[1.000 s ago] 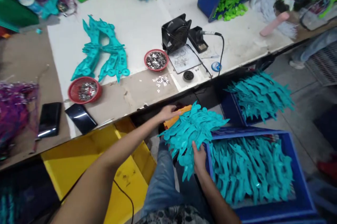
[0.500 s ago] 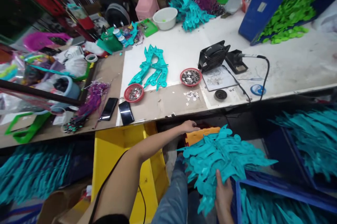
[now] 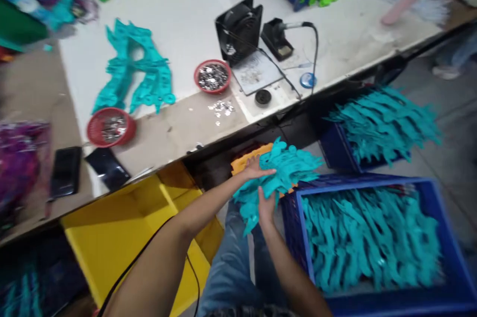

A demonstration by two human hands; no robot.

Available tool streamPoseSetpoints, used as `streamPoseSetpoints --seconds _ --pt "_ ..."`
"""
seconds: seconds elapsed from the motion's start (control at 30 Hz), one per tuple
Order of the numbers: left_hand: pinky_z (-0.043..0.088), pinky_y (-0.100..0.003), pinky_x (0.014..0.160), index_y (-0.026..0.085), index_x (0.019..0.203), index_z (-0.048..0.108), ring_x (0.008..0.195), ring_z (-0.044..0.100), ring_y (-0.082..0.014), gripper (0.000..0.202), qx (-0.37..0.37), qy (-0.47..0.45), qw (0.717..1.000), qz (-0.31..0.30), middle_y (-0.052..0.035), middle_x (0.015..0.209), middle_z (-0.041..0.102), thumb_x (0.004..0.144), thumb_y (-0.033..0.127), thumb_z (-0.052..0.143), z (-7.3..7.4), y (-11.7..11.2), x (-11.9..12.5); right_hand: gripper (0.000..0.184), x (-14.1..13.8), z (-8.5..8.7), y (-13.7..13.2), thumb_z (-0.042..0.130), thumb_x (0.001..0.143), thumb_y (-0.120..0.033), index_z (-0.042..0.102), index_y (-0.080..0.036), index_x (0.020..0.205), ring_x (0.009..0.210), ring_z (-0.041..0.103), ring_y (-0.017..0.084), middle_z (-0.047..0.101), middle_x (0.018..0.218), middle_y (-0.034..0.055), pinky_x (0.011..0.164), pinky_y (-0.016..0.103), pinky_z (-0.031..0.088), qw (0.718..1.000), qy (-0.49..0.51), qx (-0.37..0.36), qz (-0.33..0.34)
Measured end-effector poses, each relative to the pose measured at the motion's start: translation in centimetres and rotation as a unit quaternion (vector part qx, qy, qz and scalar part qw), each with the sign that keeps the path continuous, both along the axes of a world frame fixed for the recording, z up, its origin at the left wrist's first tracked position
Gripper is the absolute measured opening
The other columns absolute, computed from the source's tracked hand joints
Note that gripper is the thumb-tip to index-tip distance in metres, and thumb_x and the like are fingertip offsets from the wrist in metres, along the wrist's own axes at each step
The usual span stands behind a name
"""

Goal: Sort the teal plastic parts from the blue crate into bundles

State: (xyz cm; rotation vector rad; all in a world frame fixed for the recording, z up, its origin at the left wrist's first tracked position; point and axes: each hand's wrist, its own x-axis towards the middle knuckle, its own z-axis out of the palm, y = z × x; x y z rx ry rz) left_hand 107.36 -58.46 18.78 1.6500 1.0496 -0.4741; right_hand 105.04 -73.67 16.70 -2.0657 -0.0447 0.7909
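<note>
A loose stack of flat teal plastic pieces (image 3: 286, 165) lies above my knees, below the table edge. My left hand (image 3: 256, 169) rests on the stack's upper left side, fingers stretched over the pieces. At the near edge, my right hand (image 3: 266, 205) grips the stack, thumb up; its other fingers are partly hidden. An orange piece with a notched edge (image 3: 249, 156) shows under and behind the stack. To the right of my right arm stands a blue crate (image 3: 380, 182) filled with rows of similar teal pieces (image 3: 372, 237).
A yellow bin (image 3: 115, 222) stands left of my legs, under the table. On the worktable (image 3: 190, 24) are teal pieces (image 3: 136, 68), red baskets (image 3: 212, 76) of small metal parts, a fan (image 3: 239, 31), a soldering iron stand (image 3: 278, 39) and phones. Another full blue bin (image 3: 337, 143) stands behind the crate.
My view has swung right and down. My left hand has moved from beside the orange piece onto the teal stack. My right hand still grips the stack's near side.
</note>
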Motion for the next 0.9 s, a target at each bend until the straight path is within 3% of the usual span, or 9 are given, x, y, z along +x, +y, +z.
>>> streamPoseSetpoints --seconds 0.13,0.3,0.43,0.57,0.67,0.73,0.8,0.87,0.9 --pt "0.016 -0.058 0.111 0.014 0.149 0.016 0.142 0.006 -0.0437 0.114 0.033 0.073 0.992 -0.102 -0.0207 0.156 0.011 0.06 0.059 0.072 -0.7 -4.2 2.1 0.067 0.3 -1.3 -0.3 0.05 0.072 -0.063 0.058 -0.012 0.115 0.103 0.059 0.03 0.065 0.11 0.0171 0.084 0.041 0.048 0.999 -0.027 -0.022 0.036" --pt "0.024 -0.053 0.11 0.017 0.15 0.009 0.141 0.02 -0.0384 0.105 0.03 0.098 0.988 -0.119 -0.0206 0.154 0.019 0.069 0.053 0.067 -0.8 -5.3 2.3 0.059 6.3 1.3 -5.4 0.057 0.074 -0.058 0.063 -0.014 0.112 0.111 0.05 0.033 0.062 0.112 0.0173 0.097 0.05 0.038 0.974 -0.144 -0.057 0.164" --pt "0.023 -0.051 0.111 0.019 0.15 0.009 0.142 0.018 -0.0367 0.109 0.024 0.101 0.988 -0.111 -0.0181 0.155 0.019 0.067 0.055 0.069 -1.1 -4.4 2.5 0.07 16.4 1.9 -4.7 0.058 0.079 -0.052 0.047 -0.013 0.136 0.137 0.023 0.035 0.041 0.143 0.0168 0.111 0.057 0.014 0.871 -0.296 -0.05 0.388" --pt "0.017 -0.057 0.111 0.019 0.15 0.013 0.143 0.012 -0.0386 0.113 0.048 0.115 0.989 -0.078 -0.019 0.156 0.016 0.061 0.049 0.077 -0.2 -4.3 3.1 0.095 23.9 -1.1 3.1 0.081 0.053 -0.052 0.049 -0.018 0.135 0.142 0.015 0.035 0.029 0.152 0.0102 0.113 0.055 0.003 0.752 -0.211 0.041 0.623" --pt "0.012 -0.056 0.113 0.017 0.145 0.028 0.144 0.007 -0.0382 0.098 0.194 0.065 0.979 0.022 -0.0189 0.156 0.015 0.064 0.037 0.078 1.5 -7.3 2.6 0.099 24.9 -4.3 9.0 0.083 0.037 -0.056 0.059 -0.013 0.123 0.136 0.031 0.034 0.042 0.144 0.0148 0.111 0.057 0.007 0.69 -0.125 0.086 0.707" --pt "0.018 -0.052 0.113 0.018 0.132 0.048 0.141 0.021 -0.0348 0.063 0.238 -0.022 0.96 0.146 -0.0167 0.149 0.033 0.075 0.035 0.069 2.1 -11.5 2.0 0.086 24.2 -6.3 11.5 0.077 0.042 -0.062 0.066 -0.008 0.108 0.127 0.044 0.028 0.057 0.13 0.0161 0.11 0.054 0.017 0.688 -0.095 0.092 0.714" --pt "0.032 -0.05 0.107 0.019 0.103 0.064 0.123 0.047 -0.0334 0.038 0.082 -0.084 0.946 0.303 -0.0153 0.121 0.059 0.077 0.048 0.064 1.3 -16.7 1.9 0.081 23.6 -7.9 12.9 0.072 0.047 -0.066 0.067 -0.005 0.099 0.118 0.052 0.024 0.064 0.118 0.0157 0.107 0.049 0.025 0.689 -0.088 0.063 0.717" --pt "0.044 -0.05 0.096 0.017 0.083 0.066 0.106 0.059 -0.0349 0.039 -0.18 -0.083 0.854 0.48 -0.0151 0.099 0.067 0.068 0.053 0.071 -1.0 -21.2 2.7 0.09 23.4 -8.7 13.6 0.074 0.042 -0.067 0.065 -0.004 0.106 0.12 0.051 0.026 0.062 0.121 0.017 0.107 0.05 0.025 0.651 -0.084 -0.005 0.754" --pt "0.047 -0.049 0.091 0.018 0.088 0.065 0.103 0.061 -0.0337 0.044 -0.23 -0.087 0.82 0.517 -0.0151 0.101 0.067 0.071 0.058 0.067 -2.6 -22.8 3.4 0.099 23.5 -8.8 14.0 0.076 0.039 -0.066 0.061 -0.006 0.116 0.125 0.047 0.029 0.057 0.128 0.0182 0.108 0.052 0.023 0.61 -0.077 -0.045 0.787"
